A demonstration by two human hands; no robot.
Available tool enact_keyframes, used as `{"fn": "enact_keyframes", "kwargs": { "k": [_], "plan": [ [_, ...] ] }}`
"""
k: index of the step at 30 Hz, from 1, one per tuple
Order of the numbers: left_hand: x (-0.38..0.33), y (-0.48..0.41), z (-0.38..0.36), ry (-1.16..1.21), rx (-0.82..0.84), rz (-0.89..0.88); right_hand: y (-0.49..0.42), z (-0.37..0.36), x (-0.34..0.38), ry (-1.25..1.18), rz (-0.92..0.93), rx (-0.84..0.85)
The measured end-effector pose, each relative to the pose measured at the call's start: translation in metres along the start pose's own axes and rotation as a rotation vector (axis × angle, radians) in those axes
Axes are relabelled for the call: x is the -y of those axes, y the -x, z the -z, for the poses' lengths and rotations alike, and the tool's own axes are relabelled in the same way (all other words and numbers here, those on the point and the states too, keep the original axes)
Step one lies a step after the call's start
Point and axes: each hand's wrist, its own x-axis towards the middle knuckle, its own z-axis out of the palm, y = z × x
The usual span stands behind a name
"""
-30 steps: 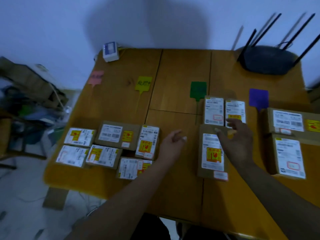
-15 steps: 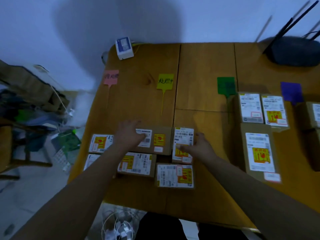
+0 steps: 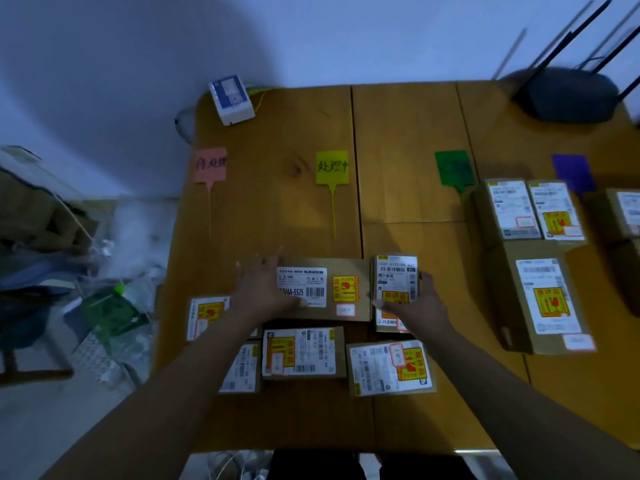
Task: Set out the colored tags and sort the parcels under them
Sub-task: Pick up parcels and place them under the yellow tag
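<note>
Four tags lie in a row across the wooden table point(image 3: 408, 140): pink point(image 3: 210, 165), yellow point(image 3: 331, 167), green point(image 3: 453, 167) and purple point(image 3: 571, 171). Below the green tag lie two small parcels point(image 3: 509, 209) point(image 3: 554, 213) and a long one point(image 3: 540, 299). My left hand point(image 3: 266, 289) rests with spread fingers on the left end of a wide brown parcel point(image 3: 332, 289). My right hand point(image 3: 419, 306) grips a small labelled parcel point(image 3: 394, 275) just right of it. More parcels point(image 3: 301, 351) point(image 3: 391, 367) point(image 3: 204, 317) lie around my forearms.
A white box point(image 3: 232, 98) sits at the table's far left corner and a black router point(image 3: 568, 95) with antennas at the far right. Another parcel point(image 3: 627, 213) shows at the right edge. Bags and clutter point(image 3: 104, 306) cover the floor left of the table.
Both hands left the parcels under the green tag and came to the near left cluster. My left hand settled on the wide parcel and my right took hold of the small one.
</note>
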Motion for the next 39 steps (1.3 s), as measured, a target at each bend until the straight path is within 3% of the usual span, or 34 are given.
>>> {"fn": "enact_keyframes", "kwargs": {
  "k": [3,6,10,17,26,39],
  "plan": [
    [-0.003,0.003,0.006,0.569,-0.104,-0.017,-0.001,0.011,0.005,-0.196,-0.015,0.013],
    [-0.014,0.009,0.023,0.875,-0.145,-0.016,-0.002,0.027,0.016,-0.414,-0.008,0.062],
    [-0.023,0.017,0.055,1.251,-0.078,0.054,0.001,0.052,0.044,-0.618,0.041,0.151],
    [-0.044,0.04,0.122,1.367,-0.218,-0.095,0.016,0.098,0.114,-0.9,0.224,0.258],
    [-0.062,0.065,0.164,1.479,-0.288,-0.175,0.034,0.135,0.155,-0.83,0.356,0.302],
    [-0.065,0.069,0.146,1.533,-0.243,-0.148,0.036,0.137,0.149,-0.864,0.348,0.325]
  ]
}}
